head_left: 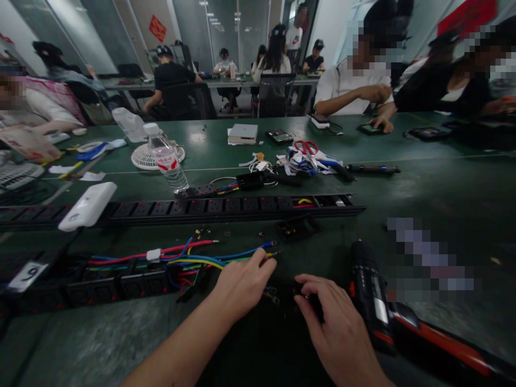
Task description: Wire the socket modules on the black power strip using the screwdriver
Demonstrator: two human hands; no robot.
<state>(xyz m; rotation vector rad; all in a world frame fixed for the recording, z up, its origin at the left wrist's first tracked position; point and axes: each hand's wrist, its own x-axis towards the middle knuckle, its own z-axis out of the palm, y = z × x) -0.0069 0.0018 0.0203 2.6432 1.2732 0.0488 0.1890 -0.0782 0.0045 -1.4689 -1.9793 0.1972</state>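
Observation:
My left hand [245, 282] is closed at the end of a bundle of coloured wires [201, 259], its fingers on a wire near a metal lug. The wires come out of a black socket strip [97, 287] at the left. My right hand [332, 317] is curled, thumb and fingers around a small dark part [305, 293] that is too dim to make out. More ring lugs [274, 294] lie between my hands. Just right of my right hand rests a black and orange power screwdriver [371, 295].
A long black socket strip [201, 208] crosses the table, with a white device [87, 206] on it. Behind stand a water bottle [167, 158], red scissors [306, 148] and a white box [242, 134]. A person [355, 86] works across the table.

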